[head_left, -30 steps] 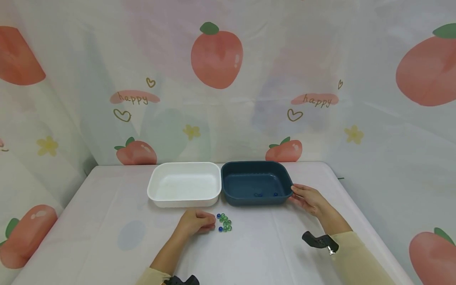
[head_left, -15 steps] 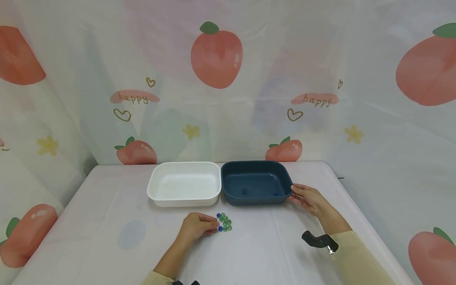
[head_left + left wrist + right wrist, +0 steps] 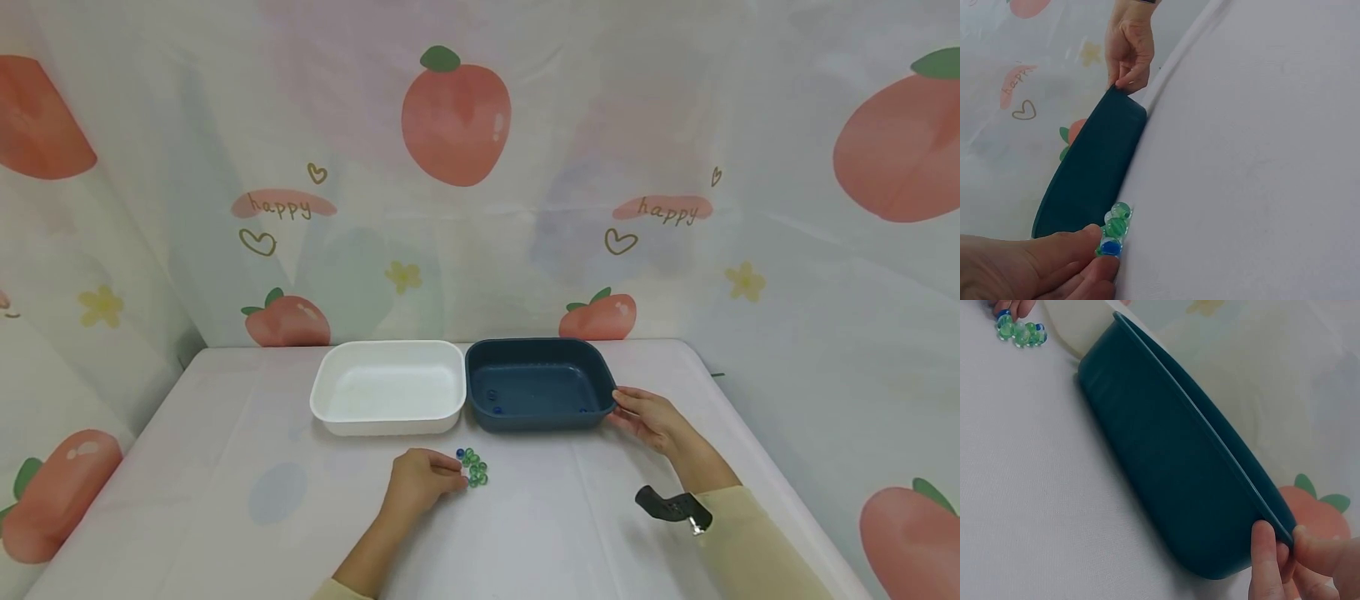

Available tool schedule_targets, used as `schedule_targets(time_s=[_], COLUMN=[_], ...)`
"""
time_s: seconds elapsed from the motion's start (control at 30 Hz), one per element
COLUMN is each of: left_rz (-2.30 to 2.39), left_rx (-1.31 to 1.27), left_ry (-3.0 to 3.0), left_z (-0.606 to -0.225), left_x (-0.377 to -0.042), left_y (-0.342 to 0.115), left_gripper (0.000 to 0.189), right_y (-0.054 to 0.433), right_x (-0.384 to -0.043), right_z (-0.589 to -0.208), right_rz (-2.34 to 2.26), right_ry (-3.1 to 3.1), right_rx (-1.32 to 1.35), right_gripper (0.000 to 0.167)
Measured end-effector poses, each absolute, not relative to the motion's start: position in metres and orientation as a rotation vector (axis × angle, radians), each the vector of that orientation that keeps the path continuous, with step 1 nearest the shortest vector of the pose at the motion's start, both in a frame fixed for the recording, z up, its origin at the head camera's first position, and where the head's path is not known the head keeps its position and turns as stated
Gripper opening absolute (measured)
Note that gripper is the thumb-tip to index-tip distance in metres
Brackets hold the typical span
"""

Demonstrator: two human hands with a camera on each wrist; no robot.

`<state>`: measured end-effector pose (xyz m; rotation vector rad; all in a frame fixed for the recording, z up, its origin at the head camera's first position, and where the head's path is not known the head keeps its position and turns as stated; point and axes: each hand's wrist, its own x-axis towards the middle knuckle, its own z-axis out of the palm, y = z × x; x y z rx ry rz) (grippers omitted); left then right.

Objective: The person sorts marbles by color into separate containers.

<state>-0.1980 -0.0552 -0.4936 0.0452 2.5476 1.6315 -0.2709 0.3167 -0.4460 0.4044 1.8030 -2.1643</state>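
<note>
Left grip [image 3: 422, 483] pinches a blue marble [image 3: 1110, 247]; best lift straight up, sparing green marbles [image 3: 474, 469] at 2 o'clock. Right grip [image 3: 645, 418] pinches tub [image 3: 547, 423] rim near 4 o'clock.

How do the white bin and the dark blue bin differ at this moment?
The dark blue bin holds a few marbles; none show in the white bin. The right hand grips the dark blue bin's rim, while no hand touches the white bin. Both are open-topped rounded rectangles set side by side.
</note>
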Motion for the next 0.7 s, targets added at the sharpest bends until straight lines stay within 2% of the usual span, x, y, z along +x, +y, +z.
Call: schedule_targets(time_s=[0.7], left_rz=[1.452], left_rx=[0.082], left_ry=[2.866], left_z=[-0.5], left_x=[-0.19], left_y=[-0.042], left_gripper=[0.021], right_y=[0.316], right_x=[-0.271], right_z=[-0.447], right_rz=[-2.177], right_ry=[1.781], right_rx=[0.417], right_gripper=[0.064])
